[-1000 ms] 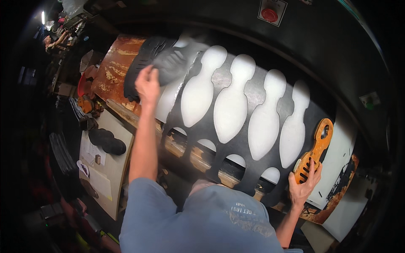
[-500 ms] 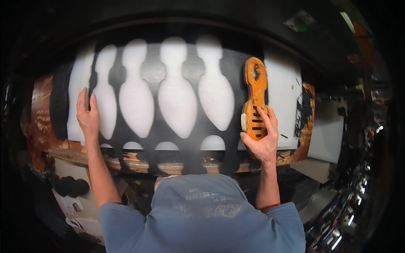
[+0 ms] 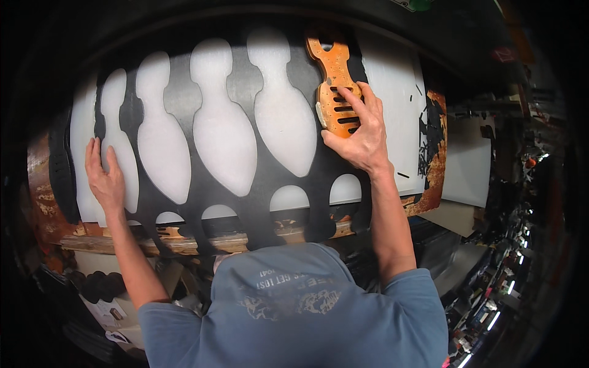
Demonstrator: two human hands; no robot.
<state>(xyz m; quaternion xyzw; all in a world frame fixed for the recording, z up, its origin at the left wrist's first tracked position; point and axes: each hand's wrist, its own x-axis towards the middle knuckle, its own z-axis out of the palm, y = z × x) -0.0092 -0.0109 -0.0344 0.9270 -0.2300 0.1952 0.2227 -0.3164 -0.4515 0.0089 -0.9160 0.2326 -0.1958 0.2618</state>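
Observation:
An orange cutting die (image 3: 337, 73), sole-shaped with a hole at the far end and several slots at the near end, lies over the right part of a black sheet (image 3: 222, 116). My right hand (image 3: 363, 135) grips its near end, thumb on the near edge and fingers on the slotted face. Several sole-shaped openings in the sheet show the white board (image 3: 392, 122) underneath. At the sheet's left side, my left hand (image 3: 105, 184) rests with its fingers stretched out and the thumb apart, holding nothing, beside the leftmost opening.
A worn brown wooden surface (image 3: 437, 150) shows past the board's right end, with black scraps (image 3: 434, 132) on it. Dark machinery (image 3: 184, 15) spans the far side, above the sheet. Pale panels (image 3: 467, 168) stand at the right, and black rounded pieces (image 3: 103, 286) lie low on the left.
My right hand has carried the die away from me and leftward, closer to the rightmost opening. My left hand stays at the sheet's left side, and the view has shifted slightly.

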